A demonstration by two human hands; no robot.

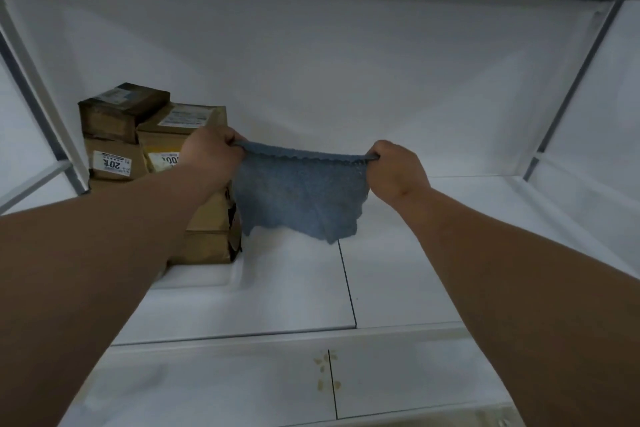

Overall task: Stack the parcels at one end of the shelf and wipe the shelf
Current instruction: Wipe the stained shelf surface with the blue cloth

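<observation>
Left hand (207, 152) and right hand (394, 166) each pinch a top corner of the limp blue-grey terry cloth (301, 194), hanging above the white shelf (398, 270). Light, soft; bunching it first would likely help wiping.

- Both hands are up over the white shelf (398, 270), stretching a blue-grey cloth (301, 194) out between them.
- Left hand (207, 158) pinches the cloth's top left corner, right hand (398, 170) pinches the top right one, so the top edge runs pretty taut.
- The rest of the cloth just hangs loose, its ragged bottom edge close above the shelf.
- Left of the cloth there's a stack of brown cardboard parcels (152, 135), shoved into the shelf's left end, white labels showing.
- The left forearm crosses in front of the stack's lower boxes.
- Below the cloth, on the lower front panel, some yellowish stains (325, 371) sit around a seam.
</observation>
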